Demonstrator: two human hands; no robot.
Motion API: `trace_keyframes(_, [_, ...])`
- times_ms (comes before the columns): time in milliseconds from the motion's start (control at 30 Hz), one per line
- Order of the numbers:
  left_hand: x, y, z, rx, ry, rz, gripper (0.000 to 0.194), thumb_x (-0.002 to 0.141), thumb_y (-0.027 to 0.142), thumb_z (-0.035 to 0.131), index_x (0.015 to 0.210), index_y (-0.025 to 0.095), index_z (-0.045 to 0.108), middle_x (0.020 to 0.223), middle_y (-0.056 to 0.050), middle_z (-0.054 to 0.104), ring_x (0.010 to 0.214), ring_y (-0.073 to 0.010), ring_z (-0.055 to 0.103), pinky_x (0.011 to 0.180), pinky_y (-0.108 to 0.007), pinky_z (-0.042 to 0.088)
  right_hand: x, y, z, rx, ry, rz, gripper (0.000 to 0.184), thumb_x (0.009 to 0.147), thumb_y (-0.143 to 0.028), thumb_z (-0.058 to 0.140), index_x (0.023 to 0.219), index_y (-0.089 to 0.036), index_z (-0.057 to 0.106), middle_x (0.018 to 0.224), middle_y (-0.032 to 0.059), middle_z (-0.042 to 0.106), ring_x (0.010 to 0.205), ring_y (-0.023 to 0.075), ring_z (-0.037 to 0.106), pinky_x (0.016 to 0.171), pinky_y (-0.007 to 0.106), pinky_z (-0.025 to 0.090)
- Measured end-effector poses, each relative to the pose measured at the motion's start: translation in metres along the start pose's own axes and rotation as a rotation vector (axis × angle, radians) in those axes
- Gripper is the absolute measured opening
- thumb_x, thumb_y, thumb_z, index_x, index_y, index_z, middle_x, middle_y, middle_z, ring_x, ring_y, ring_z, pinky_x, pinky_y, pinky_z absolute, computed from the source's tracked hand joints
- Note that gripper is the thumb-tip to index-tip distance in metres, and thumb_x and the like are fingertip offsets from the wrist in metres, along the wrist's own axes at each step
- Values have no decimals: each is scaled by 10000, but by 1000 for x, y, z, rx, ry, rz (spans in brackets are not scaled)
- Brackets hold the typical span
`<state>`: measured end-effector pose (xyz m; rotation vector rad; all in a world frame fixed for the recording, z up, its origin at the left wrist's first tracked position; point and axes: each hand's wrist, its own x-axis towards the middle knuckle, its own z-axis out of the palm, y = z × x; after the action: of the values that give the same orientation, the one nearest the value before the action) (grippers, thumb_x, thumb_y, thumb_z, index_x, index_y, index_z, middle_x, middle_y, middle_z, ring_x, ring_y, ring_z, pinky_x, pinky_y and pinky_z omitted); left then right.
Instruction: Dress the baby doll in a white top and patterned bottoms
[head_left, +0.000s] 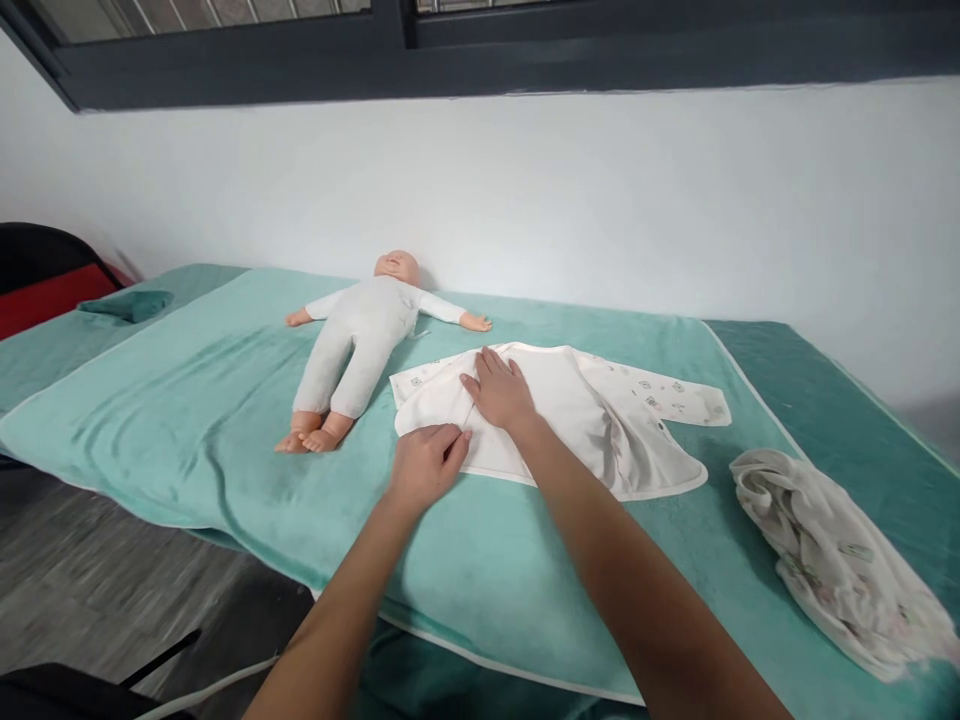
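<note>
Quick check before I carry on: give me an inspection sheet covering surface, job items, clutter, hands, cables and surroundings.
Surface: green blanket, lightly wrinkled; a doll lies on its back on it.
Job items: white shirt, spread out, folds toward its right side.
Clutter: bunched patterned cloth at right; small dark green cloth at far left.
Hands: right hand flat on the shirt; left hand, fingers curled, at its near edge, grip unclear.
Cables: pale cord, lower left.
Surroundings: white wall, dark window frame.
</note>
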<state>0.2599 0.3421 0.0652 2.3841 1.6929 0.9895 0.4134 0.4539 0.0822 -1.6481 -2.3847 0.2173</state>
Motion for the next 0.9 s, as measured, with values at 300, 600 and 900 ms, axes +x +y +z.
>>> trace_keyframes(300, [1,-1,-1,-50,78,-91,424,998,387,418,622,200,480,574,-6,536,572,-134,477,592,-295,254,27,21,-3,-45,-24,23,779,1044,-557,94,1602,-30,229,1685,150,134,1580,234,89,1266,469,90])
trace_keyframes(600, [3,-3,-4,-157,173,-213,420,979,396,434,610,199,473,531,18,457,538,-119,404,589,-285,260,-24,55,-12,-130,45,207,782,1038,-561,155,1588,-18,274,1671,186,167,1569,279,146,1254,480,152])
trace_keyframes(900, [4,-6,-6,-274,191,-293,399,969,406,451,647,199,562,565,7,530,580,-136,480,632,-281,358,-85,64,-26,-205,68,390,749,1033,-517,212,1562,1,321,1651,217,237,1549,298,220,1239,453,226])
